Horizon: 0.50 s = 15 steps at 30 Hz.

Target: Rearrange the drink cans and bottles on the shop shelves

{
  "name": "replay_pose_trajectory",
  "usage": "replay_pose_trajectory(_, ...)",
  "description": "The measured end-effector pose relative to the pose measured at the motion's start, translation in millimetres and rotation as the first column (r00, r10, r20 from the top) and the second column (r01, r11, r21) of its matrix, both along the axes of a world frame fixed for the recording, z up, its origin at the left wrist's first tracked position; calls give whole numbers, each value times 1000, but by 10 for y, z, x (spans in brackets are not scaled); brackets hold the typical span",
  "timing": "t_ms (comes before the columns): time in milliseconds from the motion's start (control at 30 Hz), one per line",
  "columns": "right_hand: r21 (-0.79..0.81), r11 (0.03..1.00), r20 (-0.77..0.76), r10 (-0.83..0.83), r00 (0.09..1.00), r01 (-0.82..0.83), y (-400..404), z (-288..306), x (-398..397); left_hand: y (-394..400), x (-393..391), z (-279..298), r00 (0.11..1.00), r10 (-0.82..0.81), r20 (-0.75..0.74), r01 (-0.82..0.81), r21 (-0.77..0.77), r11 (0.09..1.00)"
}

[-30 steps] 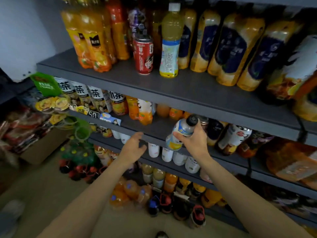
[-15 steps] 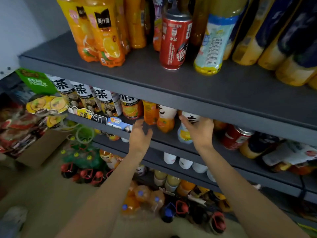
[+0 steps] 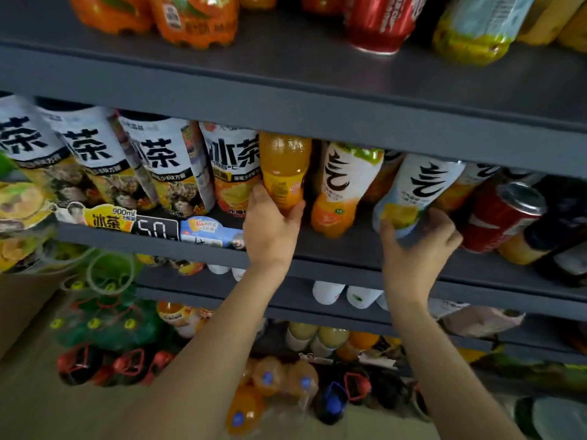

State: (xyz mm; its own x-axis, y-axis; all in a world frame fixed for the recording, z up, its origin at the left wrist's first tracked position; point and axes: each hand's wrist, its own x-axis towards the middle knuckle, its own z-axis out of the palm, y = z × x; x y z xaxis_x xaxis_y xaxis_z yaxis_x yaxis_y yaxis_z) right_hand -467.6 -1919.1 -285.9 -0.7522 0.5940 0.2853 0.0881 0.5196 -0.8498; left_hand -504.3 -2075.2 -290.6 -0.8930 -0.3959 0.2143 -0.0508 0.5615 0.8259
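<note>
My left hand [image 3: 270,230] grips the base of a small orange drink bottle [image 3: 284,163] standing on the middle shelf [image 3: 349,252]. My right hand [image 3: 416,246] holds the lower end of a white-and-pale-blue bottle [image 3: 416,188] with black script and a lemon picture, tilted on the same shelf. Between them stands a matching white bottle with an orange base [image 3: 341,188]. A red can [image 3: 498,214] lies tilted just right of my right hand.
Large iced-tea bottles [image 3: 158,160] fill the middle shelf's left side. The upper shelf [image 3: 286,100] carries orange bottles, a red can [image 3: 381,20] and a yellow-green bottle [image 3: 476,30]. Lower shelves and the floor hold more bottles; a cardboard box [image 3: 22,306] sits at left.
The view has closed in on the middle shelf. My right hand carried the pale-blue bottle onto it. My left hand moved from the shelf edge onto the orange bottle.
</note>
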Motion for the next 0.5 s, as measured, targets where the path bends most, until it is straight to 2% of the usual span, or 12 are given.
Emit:
replay_pose_trajectory(33, -2, 997, -25, 72, 997, -73, -121, -13, 62, -67, 53, -9, 1000, -3, 7, 3, -11, 1000)
replay_pose_trajectory(100, -59, 968, 41, 245, 969, -242, -319, -33, -3, -179, 146, -25, 1000, -7, 21, 9, -64, 998)
replay_pose_trajectory(200, -140, 931, 104, 352, 930, -336, -436, -3, -319, -282, 225, -16, 1000, 0, 12, 1, -112, 994)
replay_pose_trajectory(333, -51, 946, 90, 324, 942, -321, -350, -22, -291, -312, 235, 31, 999, -24, 38, 28, -100, 995)
replay_pose_trajectory(500, -35, 961, 132, 275, 952, -273, -89, -30, -61, -364, 227, 26, 998, -54, 34, 59, -159, 986)
